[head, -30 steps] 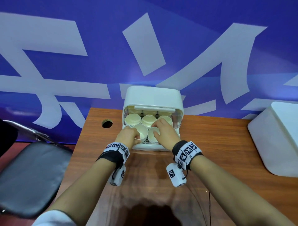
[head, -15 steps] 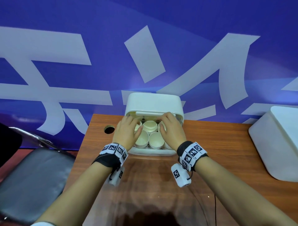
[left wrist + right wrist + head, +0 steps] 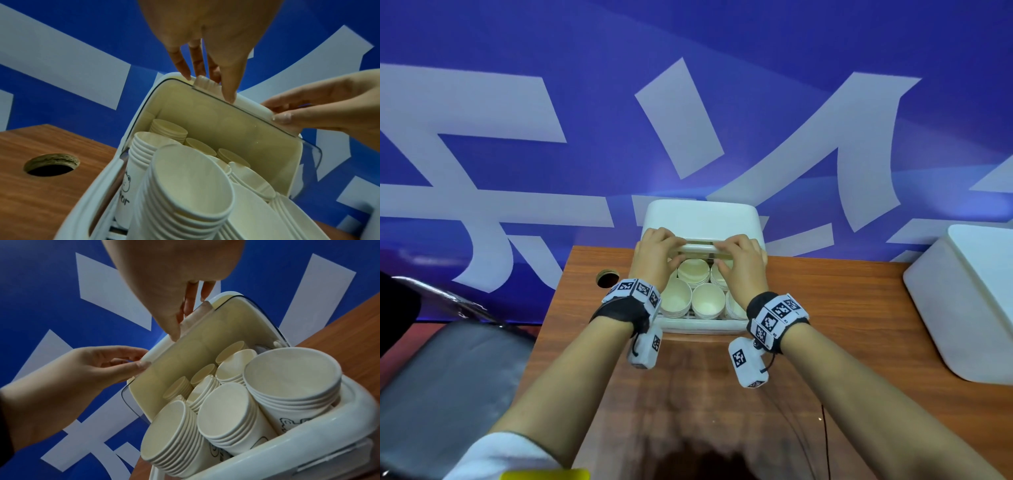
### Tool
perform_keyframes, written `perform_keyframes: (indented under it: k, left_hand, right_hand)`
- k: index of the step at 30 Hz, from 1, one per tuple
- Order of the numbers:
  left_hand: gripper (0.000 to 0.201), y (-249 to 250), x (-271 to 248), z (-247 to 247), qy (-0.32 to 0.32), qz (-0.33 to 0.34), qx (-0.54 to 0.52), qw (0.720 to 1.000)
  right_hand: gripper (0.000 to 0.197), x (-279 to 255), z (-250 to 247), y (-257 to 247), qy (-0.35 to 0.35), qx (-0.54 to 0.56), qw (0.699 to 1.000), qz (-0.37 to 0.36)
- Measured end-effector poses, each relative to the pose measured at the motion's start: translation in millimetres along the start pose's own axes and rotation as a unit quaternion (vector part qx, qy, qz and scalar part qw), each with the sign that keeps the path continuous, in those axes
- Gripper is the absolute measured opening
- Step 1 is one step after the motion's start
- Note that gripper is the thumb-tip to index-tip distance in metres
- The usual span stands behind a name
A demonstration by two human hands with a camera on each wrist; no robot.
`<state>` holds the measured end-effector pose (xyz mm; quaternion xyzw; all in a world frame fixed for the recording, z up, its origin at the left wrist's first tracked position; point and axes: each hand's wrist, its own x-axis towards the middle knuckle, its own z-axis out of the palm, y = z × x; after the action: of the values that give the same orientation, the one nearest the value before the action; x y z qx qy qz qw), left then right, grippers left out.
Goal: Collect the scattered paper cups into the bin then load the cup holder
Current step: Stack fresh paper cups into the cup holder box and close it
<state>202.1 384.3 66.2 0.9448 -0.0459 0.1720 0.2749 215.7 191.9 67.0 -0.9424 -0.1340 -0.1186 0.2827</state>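
A white cup holder box [image 3: 702, 216] stands at the table's far edge, holding several stacks of white paper cups [image 3: 708, 305]. Its hinged lid [image 3: 226, 129] is raised, tilted over the back rows. My left hand [image 3: 657, 250] and right hand [image 3: 739, 257] both grip the lid's front handle bar [image 3: 698, 245], fingers curled over it and thumbs under. The left wrist view shows my left hand's fingertips [image 3: 230, 97] on the bar and my right hand [image 3: 287, 113] pinching the lid's edge. In the right wrist view, my left hand [image 3: 133, 360] pinches the other end above the cups [image 3: 226, 410].
A white bin [image 3: 969, 301] sits on the wooden table [image 3: 842, 308] at the right edge. A round cable hole [image 3: 607, 278] lies left of the holder. A dark chair [image 3: 448, 377] stands left of the table. A thin black cable [image 3: 822, 428] runs down the near right.
Both hands left the front cups and rose to the lid's handle bar, which they now hold.
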Motion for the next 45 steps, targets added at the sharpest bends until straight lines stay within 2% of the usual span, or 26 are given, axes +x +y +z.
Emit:
perform_keyframes:
  k: [3,7,12,20,26,30,34,39,42,45]
  left_hand:
    - [0.030,0,-3,1,-0.015,-0.001,-0.020,1.000]
    - [0.023,-2,-9,-1,-0.024,-0.013,-0.052,0.998]
    - [0.019,-5,-30,-6,-0.066,0.012,-0.066,0.996]
    - [0.025,-3,-58,0,-0.170,0.011,-0.002,0.985]
    - [0.023,-5,-74,10,-0.181,0.024,0.041,0.982]
    - [0.023,-8,-78,13,-0.150,0.032,0.057,0.987]
    - [0.032,-7,-79,14,-0.162,0.078,0.095,0.979]
    - [0.043,-2,-78,19,-0.145,0.123,0.155,0.969]
    - [0.044,-1,-77,23,-0.136,0.146,0.190,0.961]
    - [0.045,5,-71,27,-0.128,0.197,0.228,0.945]
  right_hand:
    - [0.029,-3,-2,-1,-0.007,-0.014,1.000,-0.010]
    - [0.020,-7,-6,-2,-0.027,-0.009,1.000,-0.013]
    - [0.014,-29,0,6,-0.063,0.030,0.997,-0.042]
    - [0.022,-62,9,16,-0.093,-0.041,0.987,-0.121]
    - [0.027,-76,21,22,-0.104,-0.063,0.983,-0.139]
    - [0.025,-80,23,24,-0.094,-0.060,0.984,-0.142]
    - [0.030,-82,25,20,-0.093,-0.095,0.979,-0.154]
    - [0.048,-82,31,26,-0.099,-0.196,0.956,-0.196]
    - [0.041,-79,25,35,-0.092,-0.230,0.935,-0.253]
    - [0.039,-77,16,47,-0.099,-0.267,0.916,-0.282]
